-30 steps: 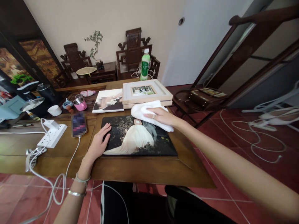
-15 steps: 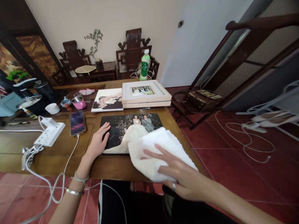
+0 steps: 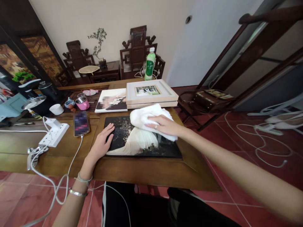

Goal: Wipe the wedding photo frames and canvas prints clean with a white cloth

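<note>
A dark photo panel (image 3: 142,145) showing a long pale dress lies flat on the wooden table (image 3: 146,171). My left hand (image 3: 102,142) rests on its left edge, fingers extended and holding nothing. Over the panel's upper right part is a bunched white cloth (image 3: 148,113), gripped by my right hand (image 3: 164,125). The cloth covers the upper figures of the picture. Behind the panel lie a white-edged photo print (image 3: 111,101) and a stack of light wooden frames (image 3: 151,94).
A green bottle (image 3: 150,64) stands behind the frames. To the left are a phone (image 3: 81,123) on a cable, a white power strip (image 3: 54,135), a pink cup (image 3: 82,102) and a white cup (image 3: 56,109). A wooden chair (image 3: 201,102) stands at right.
My right hand has moved the white cloth up and away from me, from the panel's lower right to its upper right. My left hand stays on the left edge. The view has shifted slightly.
</note>
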Tool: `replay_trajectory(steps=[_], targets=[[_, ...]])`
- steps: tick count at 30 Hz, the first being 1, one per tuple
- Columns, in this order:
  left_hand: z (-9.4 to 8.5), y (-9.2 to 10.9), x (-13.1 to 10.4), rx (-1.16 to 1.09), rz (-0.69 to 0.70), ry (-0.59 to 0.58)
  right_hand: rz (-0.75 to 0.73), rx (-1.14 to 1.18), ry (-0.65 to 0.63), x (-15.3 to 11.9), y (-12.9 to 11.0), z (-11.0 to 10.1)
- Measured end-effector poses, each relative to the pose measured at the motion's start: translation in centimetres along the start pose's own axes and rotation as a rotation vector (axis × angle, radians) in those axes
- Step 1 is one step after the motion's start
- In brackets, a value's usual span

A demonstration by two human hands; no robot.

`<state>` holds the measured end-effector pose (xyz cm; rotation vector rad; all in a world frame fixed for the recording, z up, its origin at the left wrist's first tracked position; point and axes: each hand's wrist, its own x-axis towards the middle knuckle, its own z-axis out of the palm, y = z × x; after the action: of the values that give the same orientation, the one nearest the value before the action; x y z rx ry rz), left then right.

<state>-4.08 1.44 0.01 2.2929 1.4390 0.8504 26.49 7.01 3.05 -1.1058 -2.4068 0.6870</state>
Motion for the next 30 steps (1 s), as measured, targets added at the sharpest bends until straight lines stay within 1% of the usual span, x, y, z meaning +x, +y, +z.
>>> replay_trajectory(steps=[2, 4, 6, 8, 10, 12, 16, 19, 22, 24, 26, 28, 30], targets=[[0.0, 0.0, 0.0, -0.001, -0.004, -0.003, 0.000, 0.013, 0.007, 2.0, 0.9, -0.5], [0.0, 0.0, 0.0, -0.003, -0.009, 0.000, -0.004, 0.030, 0.014, 3.3, 1.3, -0.8], [0.0, 0.1, 0.0, -0.005, -0.015, 0.012, 0.003, 0.031, 0.029, 3.8, 1.2, -0.6], [0.1, 0.1, 0.0, -0.007, -0.022, 0.024, 0.014, 0.013, 0.044, 3.3, 0.7, -0.1], [0.1, 0.1, 0.0, -0.009, -0.025, 0.033, 0.015, -0.020, 0.044, 1.9, -0.3, 0.7], [0.2, 0.0, 0.0, -0.012, -0.025, 0.038, -0.009, -0.063, 0.012, -0.2, -1.7, 1.6], [0.3, 0.0, 0.0, -0.009, -0.033, 0.042, -0.123, -0.125, -0.067, -5.2, -5.5, 2.8], [0.3, 0.1, 0.0, -0.002, -0.033, 0.038, -0.200, -0.153, -0.186, -8.3, -8.2, 3.2], [0.3, 0.1, 0.0, 0.002, -0.025, 0.030, -0.284, -0.150, -0.305, -9.8, -9.9, 3.3], [0.2, 0.1, 0.0, 0.002, -0.024, 0.029, -0.319, -0.132, -0.346, -9.9, -10.3, 3.1], [0.2, 0.1, 0.0, -0.001, -0.024, 0.027, -0.305, -0.120, -0.344, -9.1, -10.1, 2.9], [0.2, 0.1, 0.0, -0.004, -0.024, 0.022, -0.259, -0.105, -0.297, -7.8, -9.2, 2.6], [0.2, 0.1, -0.1, -0.005, -0.020, 0.016, -0.205, -0.099, -0.233, -6.0, -7.8, 2.4]])
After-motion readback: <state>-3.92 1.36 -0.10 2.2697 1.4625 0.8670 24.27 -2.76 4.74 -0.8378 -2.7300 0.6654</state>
